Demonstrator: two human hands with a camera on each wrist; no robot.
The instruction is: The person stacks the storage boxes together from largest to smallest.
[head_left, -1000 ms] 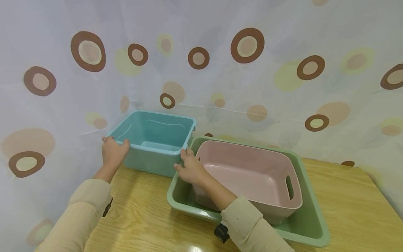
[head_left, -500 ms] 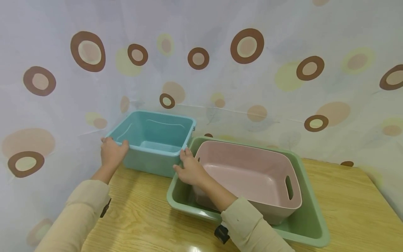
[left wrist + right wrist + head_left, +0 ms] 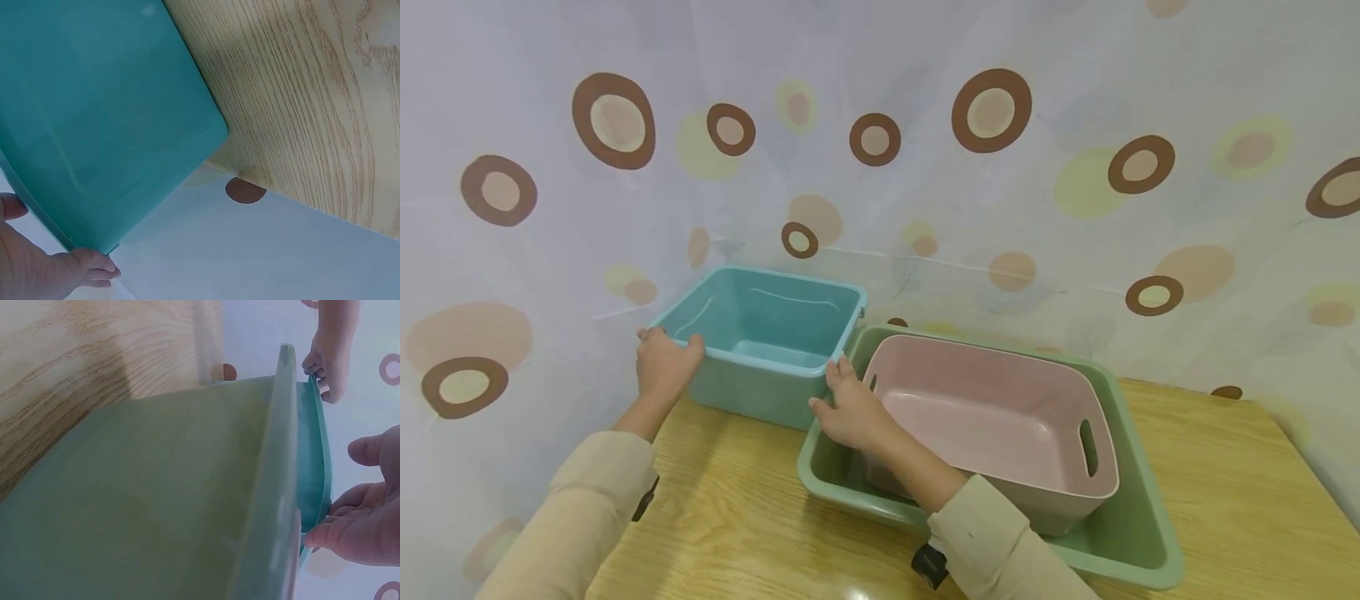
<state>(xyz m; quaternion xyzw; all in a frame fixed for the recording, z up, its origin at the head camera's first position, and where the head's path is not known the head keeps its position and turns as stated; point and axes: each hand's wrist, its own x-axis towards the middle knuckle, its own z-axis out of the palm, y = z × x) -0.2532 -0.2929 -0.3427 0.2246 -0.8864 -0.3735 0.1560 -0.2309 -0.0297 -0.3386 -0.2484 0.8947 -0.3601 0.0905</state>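
Observation:
A blue plastic storage bin [image 3: 767,387], open at the top, sits at the back left of the wooden table in the head view. My left hand [image 3: 667,365] grips its near left corner, thumb lying along the front rim. At the near right corner, the fingers of my right hand [image 3: 857,408] hook onto the rim. The right wrist view shows that the thumb of this right hand [image 3: 369,512] stands away from the bin. Right beside the blue bin is a green plastic tub [image 3: 1138,467], with a pink basket [image 3: 985,425] inside it.
The wooden table [image 3: 730,508] runs along a patterned curtain [image 3: 925,200] at the back and left. My right forearm passes over the green tub and the pink basket. A cut-out handle [image 3: 1088,447] shows on the basket's right side.
The blue bin has shifted slightly toward me, and both hands have moved along with it. The green tub and pink basket stay where they were.

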